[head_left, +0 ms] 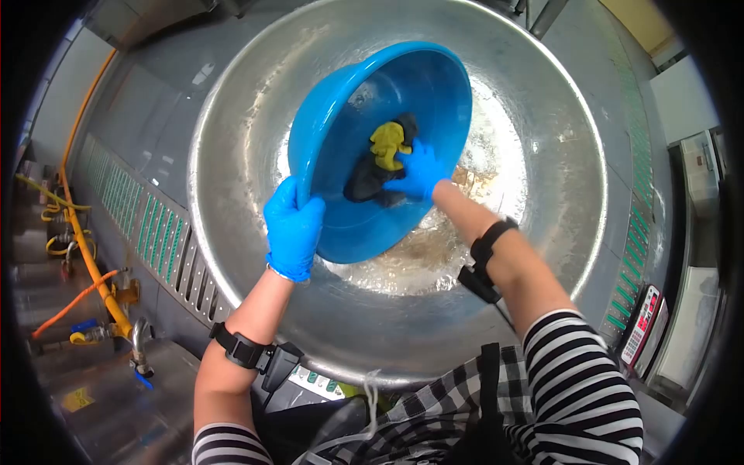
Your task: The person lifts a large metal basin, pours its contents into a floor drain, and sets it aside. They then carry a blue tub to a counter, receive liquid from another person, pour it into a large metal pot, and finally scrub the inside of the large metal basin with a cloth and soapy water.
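Blue basin point(364, 225) is held tipped up on edge over the big steel wok point(248, 139), with its open mouth facing the camera and a bit to the right. As seen, the rim is an oval whose long axis runs from lower left to upper right. The low end of the rim is by the left hand and the high end sits over the far side of the wok.

- **Left hand** point(292, 227): blue glove, clenched on the basin's lower-left rim, with the fingers wrapped over the edge.
- **Right hand** point(418, 172): blue glove, reaches inside the basin with its fingers bent over the rag point(389, 144), holding it against the inner wall. The rag has a yellow part on top and a dark part trailing down-left toward the basin's floor.

Brownish liquid point(418, 256) pools in the wok's bottom, right under the basin's lower edge. Whether the basin touches the wok can't be told, as the lower rim hides it.

Black straps sit on both forearms: the left strap point(246, 350) near the elbow, the right strap point(488, 244) just behind the wrist. The person wears striped sleeves and a checked apron point(434, 403) at the near wok rim.

- **Left of the wok:** a green-slotted grate point(151, 229), an orange pipe point(85, 248) and a tap point(139, 345), all well apart from the basin.
- **Right of the wok:** a red-and-white panel point(643, 325) beside the rim.

Only the right forearm crosses in front of the basin.
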`<state>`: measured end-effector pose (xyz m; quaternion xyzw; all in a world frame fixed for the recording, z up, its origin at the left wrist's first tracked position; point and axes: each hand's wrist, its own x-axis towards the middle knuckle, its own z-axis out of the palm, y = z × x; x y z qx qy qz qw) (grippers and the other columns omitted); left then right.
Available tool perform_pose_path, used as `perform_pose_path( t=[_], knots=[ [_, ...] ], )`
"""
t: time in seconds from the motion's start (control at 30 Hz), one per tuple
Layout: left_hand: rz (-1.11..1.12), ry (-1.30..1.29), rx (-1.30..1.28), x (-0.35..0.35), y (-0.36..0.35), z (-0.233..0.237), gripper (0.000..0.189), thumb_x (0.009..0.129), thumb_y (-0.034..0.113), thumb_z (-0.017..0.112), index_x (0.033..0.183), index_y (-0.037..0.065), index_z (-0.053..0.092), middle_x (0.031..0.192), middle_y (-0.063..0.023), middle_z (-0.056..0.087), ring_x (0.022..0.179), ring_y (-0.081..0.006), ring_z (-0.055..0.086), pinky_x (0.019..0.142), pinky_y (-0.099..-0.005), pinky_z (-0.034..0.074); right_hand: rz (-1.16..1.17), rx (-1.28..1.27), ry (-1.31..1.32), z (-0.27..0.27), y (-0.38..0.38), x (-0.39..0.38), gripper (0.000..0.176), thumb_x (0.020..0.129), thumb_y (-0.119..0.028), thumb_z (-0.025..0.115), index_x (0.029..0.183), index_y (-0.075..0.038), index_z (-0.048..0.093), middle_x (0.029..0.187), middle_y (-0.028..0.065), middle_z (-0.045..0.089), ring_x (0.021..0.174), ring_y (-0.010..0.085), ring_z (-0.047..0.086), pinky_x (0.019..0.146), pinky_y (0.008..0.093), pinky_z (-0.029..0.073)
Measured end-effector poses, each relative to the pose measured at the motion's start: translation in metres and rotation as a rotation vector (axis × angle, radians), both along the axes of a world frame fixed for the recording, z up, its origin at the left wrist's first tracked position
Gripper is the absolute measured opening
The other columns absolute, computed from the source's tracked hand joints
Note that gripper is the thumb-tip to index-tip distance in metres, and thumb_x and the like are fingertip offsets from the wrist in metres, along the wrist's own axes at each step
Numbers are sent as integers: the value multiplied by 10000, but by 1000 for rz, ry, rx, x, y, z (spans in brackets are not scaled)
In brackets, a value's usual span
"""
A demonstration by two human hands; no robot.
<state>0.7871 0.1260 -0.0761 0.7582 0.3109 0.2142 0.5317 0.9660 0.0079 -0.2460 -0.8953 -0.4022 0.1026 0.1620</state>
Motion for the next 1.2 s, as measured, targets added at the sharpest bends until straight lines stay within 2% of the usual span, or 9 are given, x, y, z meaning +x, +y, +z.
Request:
perform_pose_path(
  t=[0.23, 0.3, 0.43, 0.57, 0.7, 0.83, 0.9, 1.0, 1.2],
  knots=[
    [-32, -12, 25, 1, 2, -2, 57, 677, 8, 521, 719, 31, 490, 605, 38, 397, 558, -47, 359, 481, -207, 310, -134, 409, 967, 38, 51, -95, 770, 616, -448, 662, 1145, 32, 373, 1088, 203, 472, 993, 285, 483, 827, 352, 394],
    [-10, -79, 46, 0, 4, -7, 56, 671, 7, 519, 709, 32, 487, 610, 33, 405, 568, -50, 364, 490, -210, 318, -174, 881, 1646, 80, 54, -105, 670, 648, -347, 658, 1129, 23, 375, 1099, 197, 468, 991, 264, 487, 799, 340, 402],
    [21, -92, -32, 4, 3, 3, 53, 662, 3, 514, 704, 29, 494, 617, 24, 430, 576, -53, 375, 498, -210, 330, -118, 1062, 1412, 77, 41, -125, 599, 635, -333, 646, 1074, 7, 421, 1080, 214, 472, 949, 281, 511, 757, 338, 420],
    [-14, 59, 133, 4, 25, 8, 86, 652, 5, 513, 735, 14, 532, 623, 12, 473, 576, -58, 409, 510, -210, 354, 267, -9, 485, 24, -10, -79, 480, 617, -383, 617, 992, -96, 532, 1004, 216, 492, 904, 336, 495, 750, 378, 419],
    [-190, 254, 199, 19, 37, 35, 47, 640, 27, 517, 683, 25, 499, 559, 16, 411, 526, -68, 372, 467, -239, 336, 137, -156, -286, 19, -36, 0, 334, 590, -296, 636, 870, -132, 560, 875, 195, 496, 842, 363, 483, 690, 410, 426],
    [-272, 139, 119, 24, 28, 42, 182, 670, 94, 627, 771, 38, 486, 658, 17, 455, 615, -57, 415, 546, -208, 361, 119, -47, -351, 20, -54, 15, 311, 581, -259, 634, 851, -129, 550, 828, 190, 491, 776, 368, 492, 640, 430, 426],
    [-257, 208, 15, 11, 20, 25, 279, 668, 195, 688, 714, 67, 444, 641, 23, 414, 609, -54, 383, 546, -207, 338, -89, -67, -64, 9, -63, -6, 316, 598, -256, 621, 879, -131, 547, 836, 187, 499, 753, 379, 508, 640, 429, 434],
    [-187, 350, -53, -10, -1, -69, 262, 725, 233, 640, 663, 74, 441, 594, 25, 407, 599, -54, 356, 547, -217, 337, -172, -46, 191, 12, -49, -21, 407, 622, -315, 595, 964, -109, 513, 915, 190, 526, 821, 338, 531, 668, 406, 442],
    [-14, 273, 190, 35, 21, -116, 681, 644, 375, 683, 1075, -48, 369, 1051, -217, 434, 958, -285, 439, 810, -355, 361, -97, -58, 411, 6, -25, -41, 497, 633, -392, 569, 1012, -85, 480, 955, 177, 543, 860, 306, 533, 718, 388, 426]
  ],
)
